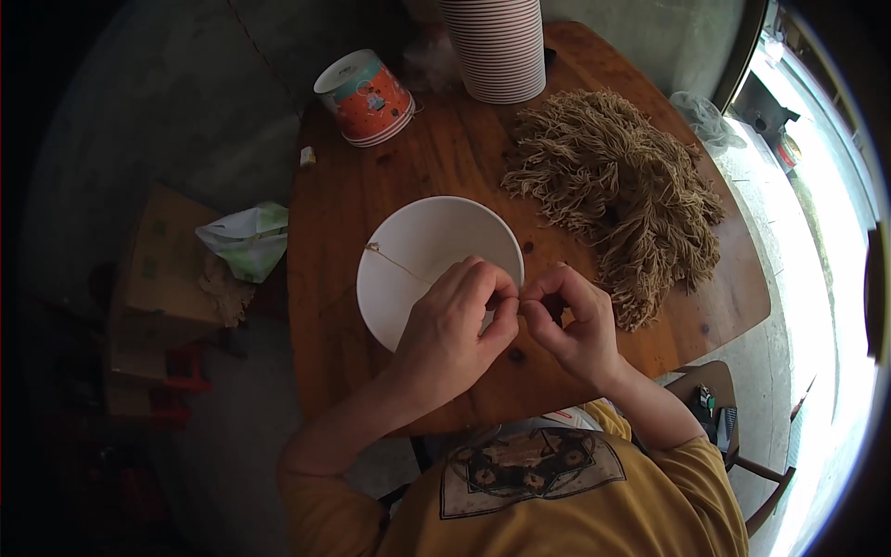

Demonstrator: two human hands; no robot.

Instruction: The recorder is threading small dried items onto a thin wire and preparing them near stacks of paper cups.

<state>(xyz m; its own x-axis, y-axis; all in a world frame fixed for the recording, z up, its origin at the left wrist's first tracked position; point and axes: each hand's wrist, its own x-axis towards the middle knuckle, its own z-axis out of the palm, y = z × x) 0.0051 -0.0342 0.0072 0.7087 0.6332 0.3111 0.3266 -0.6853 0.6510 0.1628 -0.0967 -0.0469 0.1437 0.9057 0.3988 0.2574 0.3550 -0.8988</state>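
A thin brown string [401,267] crosses the inside of a white round tub [390,302] and runs to my left hand [455,320]. It ends in a small knot-like tuft near the tub's left side. My left hand is closed in a pinch on the string, over the tub's near right rim. Close beside it, almost fingertip to fingertip, my right hand [577,325] pinches too, apparently on the same string; the short bit between the fingers is barely visible. To the right lies a big heap of brown strings [617,186], loosely bundled on the wooden table [436,162].
A tall stack of paper tubs [497,51] stands at the back. Left of it, an orange patterned tub [371,102] sits upside down. A small white object [307,157] lies at the left edge. Cardboard boxes [172,265] and a plastic bag [246,239] are left of the table.
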